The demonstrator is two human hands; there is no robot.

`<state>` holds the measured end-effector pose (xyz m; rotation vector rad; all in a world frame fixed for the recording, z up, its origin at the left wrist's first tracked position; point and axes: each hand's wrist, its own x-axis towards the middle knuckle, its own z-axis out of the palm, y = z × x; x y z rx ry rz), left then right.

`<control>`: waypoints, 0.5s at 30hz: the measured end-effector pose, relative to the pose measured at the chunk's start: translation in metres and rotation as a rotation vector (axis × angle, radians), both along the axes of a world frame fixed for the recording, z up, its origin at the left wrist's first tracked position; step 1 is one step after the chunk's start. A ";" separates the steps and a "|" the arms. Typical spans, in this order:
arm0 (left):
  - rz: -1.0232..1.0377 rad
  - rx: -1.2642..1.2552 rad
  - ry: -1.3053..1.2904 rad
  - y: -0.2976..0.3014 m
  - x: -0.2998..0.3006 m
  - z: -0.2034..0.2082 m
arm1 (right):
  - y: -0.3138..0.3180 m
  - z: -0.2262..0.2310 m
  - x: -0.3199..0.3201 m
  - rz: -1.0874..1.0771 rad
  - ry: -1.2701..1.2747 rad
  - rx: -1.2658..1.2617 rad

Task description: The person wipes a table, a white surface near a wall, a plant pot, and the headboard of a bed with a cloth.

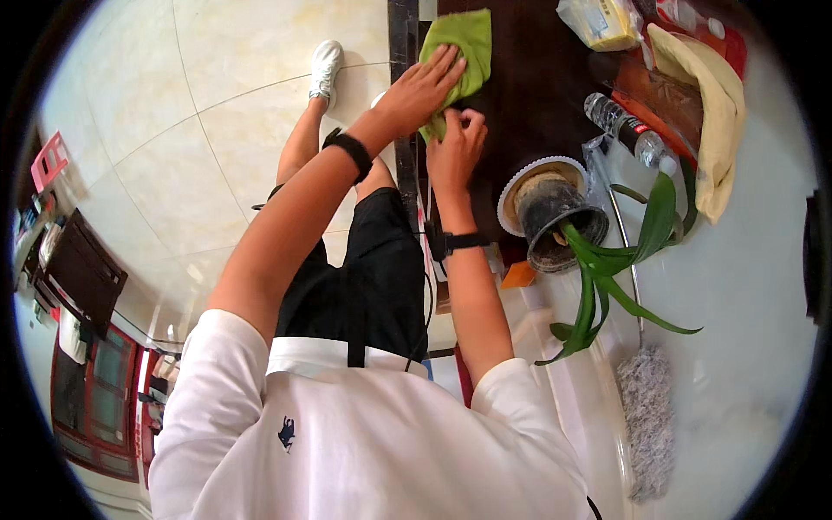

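Note:
A green cloth [472, 39] lies spread at the left edge of a dark brown tabletop [520, 95]. My left hand [426, 87] rests flat on it, fingers stretched out and close together. Just nearer to me, my right hand [457, 149] has its fingers curled in at the cloth's near edge. Its fingertips appear to pinch the fabric there, though they are partly hidden. Both wrists wear black bands.
To the right, a potted plant [563, 234] leans over near a white scalloped dish [511, 208]. Beyond are a clear bottle [628, 130], a cream folded cloth [715, 130] and a yellow package [607, 24]. A grey fluffy duster [648, 425] lies at lower right. Pale tiles [234, 113] cover the floor.

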<state>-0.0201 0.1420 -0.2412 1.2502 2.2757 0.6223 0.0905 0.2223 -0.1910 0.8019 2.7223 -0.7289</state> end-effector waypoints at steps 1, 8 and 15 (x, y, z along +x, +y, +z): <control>0.095 0.094 -0.016 0.007 -0.008 -0.001 | 0.002 -0.003 -0.012 -0.007 0.072 0.027; 0.617 0.394 -0.998 0.029 -0.012 0.016 | 0.013 -0.012 -0.012 -0.061 0.189 -0.016; 0.687 0.140 -1.257 -0.006 0.070 0.001 | -0.019 0.000 0.069 -0.093 -0.072 -0.094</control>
